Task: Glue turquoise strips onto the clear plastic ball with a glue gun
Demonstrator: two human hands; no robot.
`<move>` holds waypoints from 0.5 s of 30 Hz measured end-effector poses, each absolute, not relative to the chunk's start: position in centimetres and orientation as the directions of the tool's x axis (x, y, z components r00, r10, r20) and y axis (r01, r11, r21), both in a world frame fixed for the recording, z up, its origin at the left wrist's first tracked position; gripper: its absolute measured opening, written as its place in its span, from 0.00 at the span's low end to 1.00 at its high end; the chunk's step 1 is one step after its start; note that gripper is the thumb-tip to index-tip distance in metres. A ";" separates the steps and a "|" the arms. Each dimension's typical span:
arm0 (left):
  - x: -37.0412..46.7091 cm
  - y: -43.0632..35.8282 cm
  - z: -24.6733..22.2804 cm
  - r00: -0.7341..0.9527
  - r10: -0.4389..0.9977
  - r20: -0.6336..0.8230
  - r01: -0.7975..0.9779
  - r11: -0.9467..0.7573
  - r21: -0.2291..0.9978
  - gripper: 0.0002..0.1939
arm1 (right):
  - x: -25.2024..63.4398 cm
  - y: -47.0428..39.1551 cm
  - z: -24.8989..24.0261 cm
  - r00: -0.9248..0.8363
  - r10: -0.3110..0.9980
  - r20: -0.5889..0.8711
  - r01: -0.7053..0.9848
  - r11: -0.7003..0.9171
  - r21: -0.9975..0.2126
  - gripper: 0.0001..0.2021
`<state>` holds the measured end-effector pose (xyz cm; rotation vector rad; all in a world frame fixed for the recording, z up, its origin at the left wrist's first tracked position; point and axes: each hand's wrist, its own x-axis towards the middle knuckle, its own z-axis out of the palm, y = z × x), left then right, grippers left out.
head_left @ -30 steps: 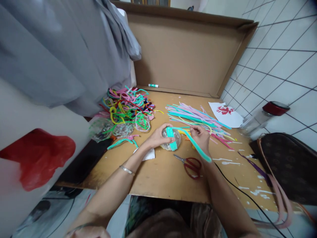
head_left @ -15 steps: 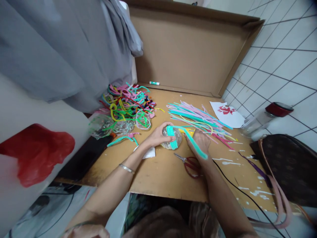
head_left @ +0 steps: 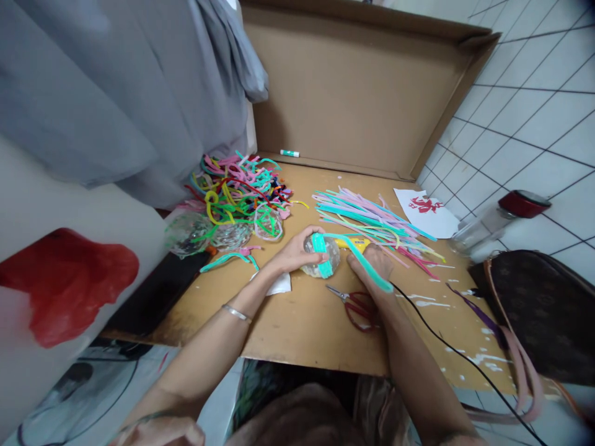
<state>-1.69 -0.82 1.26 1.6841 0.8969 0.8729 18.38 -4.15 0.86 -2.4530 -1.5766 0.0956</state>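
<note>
A clear round piece [head_left: 330,263] with a turquoise fuzzy strip [head_left: 320,246] across it is gripped by my left hand [head_left: 302,249], fingers wrapped around its left side. The strip's loose end arcs right and lies over my right wrist. My right hand [head_left: 372,263] is closed around a yellow glue gun [head_left: 353,243], its nozzle pointing at the clear piece. The nozzle tip is partly hidden by the strip. Red-handled scissors [head_left: 357,310] lie just below, near my right wrist. White paper [head_left: 279,284] sits beneath my left wrist.
Coloured pipe cleaners [head_left: 367,214] lie behind my right hand; a tangled pile [head_left: 237,186] and clear pieces [head_left: 188,234] sit at left. A bottle [head_left: 488,226], brown bag [head_left: 534,310] and black cable [head_left: 441,337] are at right. A cardboard panel [head_left: 353,93] stands behind.
My right hand has shifted slightly left and down, uncovering more of the yellow glue gun. The strip's loose end has moved slightly right. My left hand keeps its hold.
</note>
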 end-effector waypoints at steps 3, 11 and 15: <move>-1.8 -0.8 1.3 0.473 0.871 0.135 0.146 -0.229 0.962 0.29 | 18.8 -4.1 1.4 0.458 0.886 0.073 0.868 -0.428 -0.253 0.24; -2.3 -0.4 0.7 0.509 0.848 0.145 0.094 -0.222 0.971 0.31 | 19.4 -4.9 3.8 0.551 0.804 0.222 0.809 -0.449 -0.379 0.23; -2.2 -0.3 0.7 0.520 0.846 0.119 0.075 -0.184 0.980 0.31 | 19.6 -5.1 4.1 0.516 0.814 0.265 0.838 -0.416 -0.353 0.20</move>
